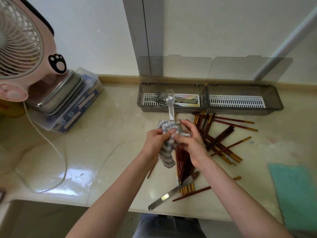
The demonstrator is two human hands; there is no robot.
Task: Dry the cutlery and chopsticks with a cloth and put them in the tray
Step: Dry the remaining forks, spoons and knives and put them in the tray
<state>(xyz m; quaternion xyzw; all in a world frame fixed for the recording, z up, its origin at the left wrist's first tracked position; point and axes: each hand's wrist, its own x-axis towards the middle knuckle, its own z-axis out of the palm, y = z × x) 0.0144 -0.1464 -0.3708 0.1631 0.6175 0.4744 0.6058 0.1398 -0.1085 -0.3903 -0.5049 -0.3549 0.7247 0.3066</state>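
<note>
My left hand [157,140] and my right hand [190,140] both grip a grey-blue knitted cloth [167,146] wrapped around the handle of a steel fork [170,105]. The fork's tines point away from me, over the left compartment of the grey tray [173,109]. That compartment holds several forks and a flat steel piece. The right compartment [243,110] shows only its white slatted insert. Several brown chopsticks with gold ends [221,140] lie scattered on the counter right of my hands and below them. A table knife [171,193] lies near the counter's front edge.
A pink fan [20,48] stands at the far left, its white cord [56,152] looping over the counter. Behind it, steel trays sit on a plastic box [68,107]. A teal cloth [296,194] lies at the right edge. Tray lids [214,67] lean against the wall.
</note>
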